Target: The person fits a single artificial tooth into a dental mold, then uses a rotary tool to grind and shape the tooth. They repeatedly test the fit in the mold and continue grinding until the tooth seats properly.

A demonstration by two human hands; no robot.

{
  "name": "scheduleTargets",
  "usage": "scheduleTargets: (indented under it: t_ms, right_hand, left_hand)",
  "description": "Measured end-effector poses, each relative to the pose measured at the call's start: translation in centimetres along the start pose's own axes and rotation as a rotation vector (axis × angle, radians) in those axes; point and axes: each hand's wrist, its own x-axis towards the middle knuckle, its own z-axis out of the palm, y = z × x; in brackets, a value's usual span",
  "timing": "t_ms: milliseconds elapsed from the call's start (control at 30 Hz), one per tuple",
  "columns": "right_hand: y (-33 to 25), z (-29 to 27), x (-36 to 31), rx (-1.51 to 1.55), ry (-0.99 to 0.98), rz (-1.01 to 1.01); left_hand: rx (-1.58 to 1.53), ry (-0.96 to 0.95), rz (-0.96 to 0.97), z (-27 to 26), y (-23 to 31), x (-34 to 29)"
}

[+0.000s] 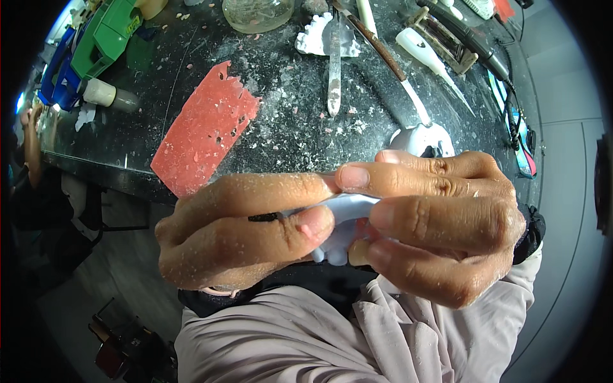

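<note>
Close in front of me, both hands hold a pale blue dental cast [345,233] between them. My left hand [239,233] pinches its left side, with the thumb on the near face and a speck of pink stuck to the thumb. My right hand [447,220] is closed on the right side, its fingertips pressing along the top and near face. Small rounded blue teeth show along the lower edge, with one ivory-coloured tooth [359,253] beside the right fingertips. A little pink material shows by those fingertips. The fingers hide much of the cast.
On the dark, dust-strewn bench lie a pink wax sheet [203,131], a spatula [334,76], a brown-handled tool [380,48] and a white plaster piece [313,38]. A glass bowl [258,16] stands at the back, green bins [105,38] at left, a white pointed bottle [421,51] at right.
</note>
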Motion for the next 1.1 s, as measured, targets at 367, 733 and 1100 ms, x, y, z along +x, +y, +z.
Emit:
scheduleTargets:
  t_ms: [367, 733, 1100]
  right_hand:
    - [-0.4, 0.1, 0.2, -0.011, 0.030, 0.054]
    - [0.0, -0.2, 0.2, 0.036, -0.018, -0.021]
    - [-0.4, -0.3, 0.3, 0.082, -0.010, 0.053]
  left_hand:
    - [0.098, -0.149, -0.047, -1.1, 0.6, 1.0]
    - [0.069, -0.151, 0.028, -1.4, 0.1, 0.4]
    - [0.057, -0.125, 0.022, -1.0, 0.1, 0.0]
